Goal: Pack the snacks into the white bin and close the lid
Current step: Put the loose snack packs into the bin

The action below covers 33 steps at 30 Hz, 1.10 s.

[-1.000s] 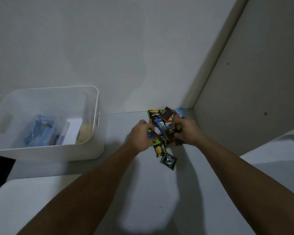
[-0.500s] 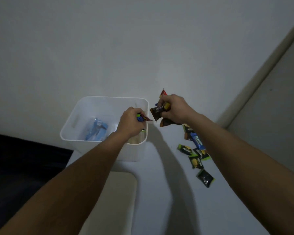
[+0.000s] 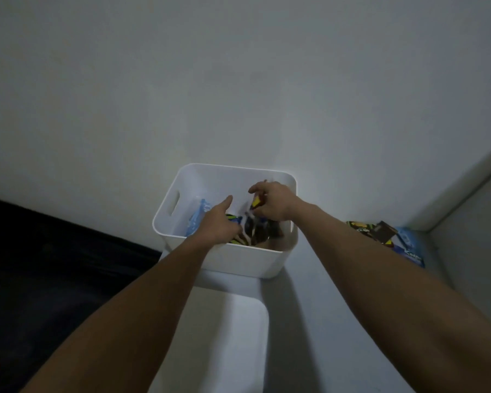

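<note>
Lying nearest on the pale table [image 3: 309, 321], a flat white lid [image 3: 224, 341], just in front of the white bin [image 3: 233, 259] and not on it. Reaching over the near rim into the bin, both forearms. Hovering inside with thumb stretched out and fingers loosening over dark and yellow snack packets [image 3: 253, 231] heaped in the bin's right half, the left hand [image 3: 220, 222], gripping nothing plainly visible. Curling beside it, the right hand [image 3: 272, 202], fingers pinching a small yellow packet [image 3: 255, 202] above the heap. Lying in the bin's left half, a blue wrapped pack [image 3: 197, 219]. Waiting further right on the table, partly hidden behind the right forearm, more snacks [image 3: 380, 232] near the wall corner, a blue packet [image 3: 410, 245] among them.
</note>
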Each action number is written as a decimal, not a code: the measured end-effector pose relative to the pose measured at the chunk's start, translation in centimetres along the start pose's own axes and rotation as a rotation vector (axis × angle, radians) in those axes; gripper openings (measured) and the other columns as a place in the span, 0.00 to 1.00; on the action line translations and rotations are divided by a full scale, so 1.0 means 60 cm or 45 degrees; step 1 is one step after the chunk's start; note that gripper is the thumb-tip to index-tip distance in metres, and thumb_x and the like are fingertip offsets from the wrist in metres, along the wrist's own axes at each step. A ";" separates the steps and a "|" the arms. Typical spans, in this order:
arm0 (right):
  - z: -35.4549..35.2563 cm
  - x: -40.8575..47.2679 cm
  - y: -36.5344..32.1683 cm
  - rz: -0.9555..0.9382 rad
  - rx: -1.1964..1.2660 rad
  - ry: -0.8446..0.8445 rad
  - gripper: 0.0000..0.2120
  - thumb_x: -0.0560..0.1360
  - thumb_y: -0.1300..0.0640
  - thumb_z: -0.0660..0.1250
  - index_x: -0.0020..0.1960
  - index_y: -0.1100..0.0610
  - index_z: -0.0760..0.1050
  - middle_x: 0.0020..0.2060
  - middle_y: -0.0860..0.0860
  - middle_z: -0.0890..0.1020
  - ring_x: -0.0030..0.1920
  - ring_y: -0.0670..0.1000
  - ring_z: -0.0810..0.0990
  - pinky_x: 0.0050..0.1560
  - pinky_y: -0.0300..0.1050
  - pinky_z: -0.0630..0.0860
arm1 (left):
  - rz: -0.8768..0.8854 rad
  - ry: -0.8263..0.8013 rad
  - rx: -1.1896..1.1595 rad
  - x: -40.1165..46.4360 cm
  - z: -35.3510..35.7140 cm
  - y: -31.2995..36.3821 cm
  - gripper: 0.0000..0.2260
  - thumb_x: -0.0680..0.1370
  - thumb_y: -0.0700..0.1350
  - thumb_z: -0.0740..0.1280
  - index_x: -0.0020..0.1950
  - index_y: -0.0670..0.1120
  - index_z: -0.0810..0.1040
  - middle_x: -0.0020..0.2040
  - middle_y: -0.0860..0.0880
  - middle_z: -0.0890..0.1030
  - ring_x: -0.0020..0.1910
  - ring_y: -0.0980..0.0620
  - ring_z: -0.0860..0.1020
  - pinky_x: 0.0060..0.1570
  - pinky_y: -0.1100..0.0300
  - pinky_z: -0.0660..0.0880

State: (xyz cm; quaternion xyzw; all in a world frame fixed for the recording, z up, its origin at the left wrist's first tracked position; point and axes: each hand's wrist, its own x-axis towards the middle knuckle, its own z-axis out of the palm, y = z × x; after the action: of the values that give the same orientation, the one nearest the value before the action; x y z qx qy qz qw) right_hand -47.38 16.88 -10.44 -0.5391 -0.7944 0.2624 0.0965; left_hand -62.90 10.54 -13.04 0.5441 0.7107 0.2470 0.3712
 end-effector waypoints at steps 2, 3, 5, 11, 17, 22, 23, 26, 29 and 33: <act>-0.001 0.001 -0.001 0.036 0.060 0.003 0.27 0.71 0.57 0.73 0.68 0.52 0.71 0.65 0.55 0.74 0.56 0.54 0.75 0.55 0.46 0.77 | -0.024 -0.021 0.007 0.000 -0.008 0.000 0.38 0.72 0.41 0.71 0.78 0.52 0.56 0.73 0.44 0.67 0.63 0.42 0.74 0.59 0.52 0.76; -0.005 0.000 0.001 0.041 0.060 0.025 0.26 0.71 0.59 0.72 0.68 0.53 0.71 0.67 0.55 0.73 0.59 0.55 0.74 0.59 0.46 0.75 | -0.027 -0.010 0.006 0.000 -0.009 0.003 0.37 0.73 0.41 0.70 0.78 0.52 0.56 0.72 0.43 0.68 0.61 0.42 0.75 0.57 0.53 0.76; -0.017 -0.005 0.011 0.032 0.024 0.089 0.24 0.72 0.61 0.69 0.67 0.55 0.72 0.69 0.55 0.71 0.67 0.56 0.71 0.64 0.44 0.69 | -0.007 0.047 -0.001 -0.002 -0.011 0.013 0.32 0.74 0.41 0.67 0.76 0.50 0.60 0.69 0.42 0.72 0.61 0.40 0.76 0.59 0.52 0.75; -0.078 -0.051 0.073 0.124 0.075 0.333 0.18 0.72 0.62 0.67 0.62 0.58 0.76 0.61 0.57 0.78 0.57 0.58 0.79 0.60 0.49 0.75 | 0.101 0.223 -0.028 0.001 0.029 0.063 0.26 0.71 0.38 0.69 0.69 0.44 0.72 0.67 0.45 0.76 0.61 0.44 0.76 0.62 0.56 0.73; -0.123 -0.132 0.218 0.354 0.042 0.318 0.17 0.73 0.60 0.69 0.61 0.59 0.76 0.57 0.57 0.81 0.57 0.56 0.79 0.57 0.45 0.73 | 0.478 0.192 -0.106 -0.019 0.142 0.158 0.17 0.69 0.34 0.66 0.57 0.42 0.81 0.52 0.46 0.83 0.41 0.48 0.80 0.51 0.62 0.73; -0.127 -0.212 0.345 0.556 0.069 0.296 0.19 0.69 0.58 0.74 0.59 0.58 0.77 0.55 0.56 0.82 0.53 0.56 0.80 0.51 0.42 0.74 | 0.655 -0.030 -0.036 -0.033 0.270 0.203 0.16 0.70 0.38 0.68 0.58 0.43 0.80 0.52 0.47 0.83 0.38 0.50 0.78 0.51 0.57 0.77; -0.125 -0.226 0.368 0.578 0.086 0.294 0.19 0.68 0.58 0.75 0.58 0.58 0.78 0.54 0.57 0.83 0.52 0.56 0.80 0.49 0.42 0.74 | 0.649 -0.087 0.002 -0.033 0.295 0.206 0.17 0.70 0.39 0.68 0.60 0.43 0.80 0.53 0.47 0.82 0.42 0.47 0.79 0.52 0.55 0.77; -0.118 -0.260 0.429 0.640 0.024 0.223 0.25 0.66 0.54 0.77 0.61 0.57 0.75 0.57 0.58 0.80 0.54 0.56 0.79 0.47 0.43 0.72 | 0.559 -0.306 0.144 -0.030 0.369 0.197 0.23 0.69 0.41 0.69 0.65 0.47 0.76 0.59 0.46 0.78 0.54 0.45 0.78 0.56 0.54 0.76; -0.102 -0.283 0.486 0.667 0.012 0.117 0.46 0.61 0.53 0.81 0.74 0.56 0.62 0.68 0.58 0.70 0.66 0.59 0.71 0.59 0.46 0.71 | 0.588 -0.409 0.330 -0.019 0.440 0.173 0.31 0.65 0.49 0.70 0.68 0.53 0.72 0.62 0.45 0.74 0.59 0.44 0.75 0.59 0.49 0.74; -0.067 -0.292 0.548 0.708 -0.083 -0.066 0.67 0.54 0.47 0.84 0.78 0.51 0.42 0.76 0.60 0.54 0.75 0.63 0.58 0.70 0.57 0.65 | 0.568 -0.418 0.742 -0.026 0.526 0.143 0.55 0.58 0.68 0.72 0.76 0.53 0.49 0.77 0.44 0.54 0.74 0.40 0.58 0.69 0.40 0.63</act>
State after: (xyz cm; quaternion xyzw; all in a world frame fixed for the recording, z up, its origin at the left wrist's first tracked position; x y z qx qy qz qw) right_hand -12.10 11.51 -21.90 -0.7323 -0.6262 0.2670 -0.0170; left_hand -32.47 9.82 -25.17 0.7998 0.5467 0.0193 0.2473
